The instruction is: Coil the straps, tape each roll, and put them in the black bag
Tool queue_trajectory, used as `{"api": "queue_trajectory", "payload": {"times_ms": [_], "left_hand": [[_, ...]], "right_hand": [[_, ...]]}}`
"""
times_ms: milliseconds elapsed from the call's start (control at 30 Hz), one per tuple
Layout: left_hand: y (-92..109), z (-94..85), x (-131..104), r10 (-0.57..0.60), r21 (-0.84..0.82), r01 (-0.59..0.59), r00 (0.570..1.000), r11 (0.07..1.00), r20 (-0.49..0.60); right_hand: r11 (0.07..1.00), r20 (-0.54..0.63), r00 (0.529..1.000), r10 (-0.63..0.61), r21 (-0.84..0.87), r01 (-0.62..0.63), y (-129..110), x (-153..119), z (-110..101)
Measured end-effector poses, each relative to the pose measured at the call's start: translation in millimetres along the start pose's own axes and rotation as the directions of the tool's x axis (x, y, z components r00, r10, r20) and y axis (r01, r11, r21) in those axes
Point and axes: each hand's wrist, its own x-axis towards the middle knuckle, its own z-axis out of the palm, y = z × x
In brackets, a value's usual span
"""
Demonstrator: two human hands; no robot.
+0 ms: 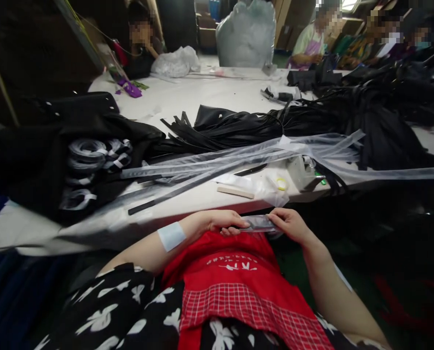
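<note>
In front of the red apron, at the table's near edge, a short clear plastic strip (pixel 259 223) is stretched between my hands. Fingers and thumb of my left hand (pixel 226 222) close on its left end. My right hand (pixel 286 223) pinches the other end. Something dark shows inside or under the plastic, too small to make out. Just beyond my hands, a flat tan strip (pixel 235 193) and a crumpled clear plastic bag (pixel 275 194) lie on the white table (pixel 198 199).
Long translucent strips (pixel 217 160) cross the table. Behind them lie black straps (pixel 239 129). Coiled bundles (pixel 87 155) rest on black fabric at left. A tape dispenser (pixel 300 172) stands at the near edge. Co-workers (pixel 308 43) sit across the table.
</note>
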Motion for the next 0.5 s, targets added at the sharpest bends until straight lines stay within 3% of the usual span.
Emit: {"api": "queue_trajectory", "payload": {"times_ms": [167, 267, 367, 433, 467, 500], "left_hand": [[-3.1, -2.1, 1.3, 0.003, 0.083, -0.004, 1.000, 0.997, 0.008], [2.8, -1.4, -5.8, 0.014, 0.002, -0.014, 0.999, 1.000, 0.052], [26.4, 3.6, -19.1, 0.202, -0.182, -0.196, 0.979, 0.964, 0.016], [48.2, 7.5, -28.6, 0.408, -0.262, -0.432, 0.902, 0.863, -0.143], [58.4, 8.3, -32.1, 0.506, -0.251, -0.565, 0.821, 0.786, -0.264], [66.7, 7.7, -34.0, 0.587, -0.186, -0.688, 0.705, 0.701, -0.398]], "right_hand": [[0.998, 0.053, 0.998, -0.036, -0.055, 0.039, 1.9, 0.6, -3.3], [0.997, 0.190, 0.980, -0.058, -0.035, 0.066, 3.9, 0.5, -6.7], [0.995, 0.328, 0.944, -0.044, -0.070, 0.071, 7.0, 5.3, 4.1], [0.995, 0.318, 0.948, -0.008, -0.094, 0.040, 6.9, 6.9, 24.3], [0.997, 0.302, 0.953, 0.003, -0.075, 0.021, 4.9, 5.7, 37.0], [1.000, 0.298, 0.954, 0.009, -0.026, -0.001, 1.1, 3.3, 49.9]]}}
